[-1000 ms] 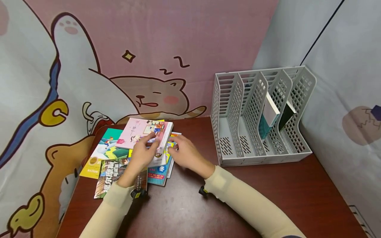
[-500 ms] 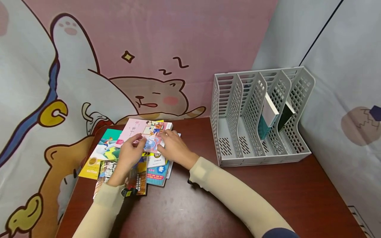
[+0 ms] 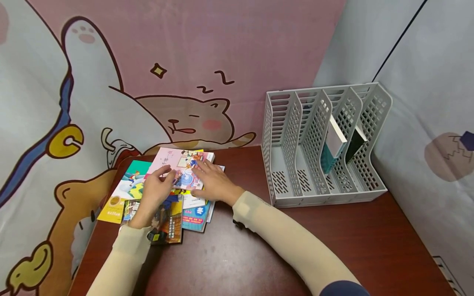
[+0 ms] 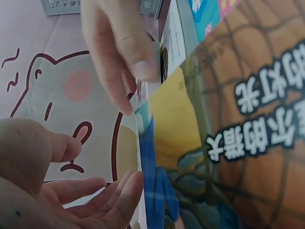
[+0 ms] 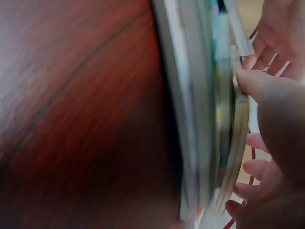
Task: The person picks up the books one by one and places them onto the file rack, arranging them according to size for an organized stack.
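A pink picture book [image 3: 166, 159] lies on top of a loose pile in the head view. My right hand [image 3: 214, 181] spreads its fingers over the pink cover's right part; its thumb lies along the lower edge. At the lower left corner of that cover is my left hand [image 3: 156, 191], fingers loosely bent, its palm above a brown-covered book [image 3: 175, 222]. The left wrist view shows this brown cover [image 4: 257, 86] close up, beside my left hand [image 4: 90, 195]. From the right wrist, the stacked book edges [image 5: 190, 105] are blurred, with my right thumb [image 5: 252, 83] at the top ones.
A green and yellow book [image 3: 124, 185] sticks out at the pile's left, a blue one [image 3: 194, 220] at its front. On the right of the dark red table [image 3: 237, 259] stands a grey slotted book rack [image 3: 329, 199] holding a teal book [image 3: 329, 158] and a dark one [image 3: 355, 144].
My left hand has drawn back leftward from the middle of the pink book to its lower left corner. My right hand has come left from beside the pile onto its cover.
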Tool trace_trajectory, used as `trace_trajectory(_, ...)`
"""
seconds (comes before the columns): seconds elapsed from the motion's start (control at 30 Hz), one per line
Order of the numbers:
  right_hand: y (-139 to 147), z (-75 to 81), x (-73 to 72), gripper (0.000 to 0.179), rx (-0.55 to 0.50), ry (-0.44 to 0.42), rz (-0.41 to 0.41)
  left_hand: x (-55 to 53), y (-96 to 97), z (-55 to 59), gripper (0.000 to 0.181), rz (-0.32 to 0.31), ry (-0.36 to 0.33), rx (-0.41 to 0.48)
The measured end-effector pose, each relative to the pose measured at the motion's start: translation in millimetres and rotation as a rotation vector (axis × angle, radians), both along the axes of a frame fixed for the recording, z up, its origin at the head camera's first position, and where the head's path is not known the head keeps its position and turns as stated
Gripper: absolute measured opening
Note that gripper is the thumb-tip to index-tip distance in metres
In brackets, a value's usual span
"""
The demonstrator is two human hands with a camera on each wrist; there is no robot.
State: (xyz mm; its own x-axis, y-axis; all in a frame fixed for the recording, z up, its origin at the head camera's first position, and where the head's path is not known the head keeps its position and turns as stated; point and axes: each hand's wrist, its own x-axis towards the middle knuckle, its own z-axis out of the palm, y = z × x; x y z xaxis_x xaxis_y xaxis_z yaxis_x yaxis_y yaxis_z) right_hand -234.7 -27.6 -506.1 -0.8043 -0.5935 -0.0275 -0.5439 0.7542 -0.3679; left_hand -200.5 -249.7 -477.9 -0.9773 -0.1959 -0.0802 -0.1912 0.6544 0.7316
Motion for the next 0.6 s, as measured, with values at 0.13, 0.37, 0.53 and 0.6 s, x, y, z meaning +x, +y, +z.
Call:
trace_trajectory(0.13, 3, -1.9, -1.6, 0.09, 0.086, 0.0, 0.011, -1.3, 0.2, -1.2, 0.059, 0.005, -0.005, -0.004)
trace_trajectory(0.37, 0, 7.7, 3.2, 0.087, 0.156, 0.072, 0.048, -0.5, -3.2, -0.4, 0.056, 0.032, 0.041, 0.015)
trace_trajectory(0.53, 2, 15.3, 11.5, 0.078, 0.215, 0.141, 0.101, 1.7, -5.6, 0.8, 0.055, 0.051, 0.045, 0.03)
trace_trajectory(0.6, 5, 16.6, 16.0, 0.074, 0.245, 0.194, 0.119, 2.2, -6.6, 1.0, 0.054, 0.053, 0.051, 0.035)
